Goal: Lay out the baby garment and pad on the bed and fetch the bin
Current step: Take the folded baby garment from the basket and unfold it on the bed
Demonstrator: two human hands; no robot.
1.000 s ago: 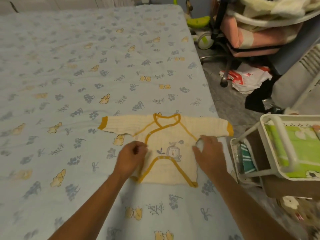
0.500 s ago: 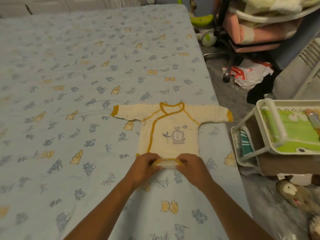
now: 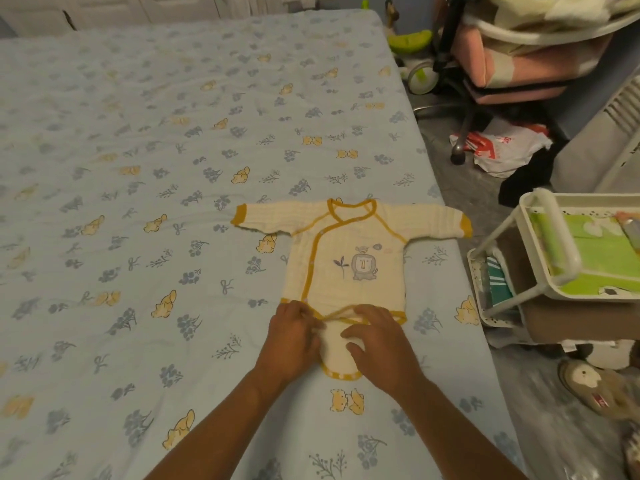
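A cream baby garment [image 3: 349, 251] with mustard trim and a small lion print lies flat on the bed [image 3: 138, 168], sleeves spread to both sides, near the bed's right edge. Its bottom flap is unfolded toward me. My left hand [image 3: 294, 337] rests on the left side of that flap, fingers curled on the trim. My right hand [image 3: 375, 344] lies flat on the flap's right side, fingers spread. No pad and no bin are recognisable in view.
The bed has a light blue sheet with bear and flower prints. To the right stands a white trolley [image 3: 540, 237] holding green items. A pink office chair [image 3: 512, 64], a plastic bag [image 3: 498, 150] and plush slippers [image 3: 588, 386] are on the floor.
My hands moved from the garment's middle down to its bottom hem. The bottom flap, folded under before, is now pulled out toward me and pressed flat.
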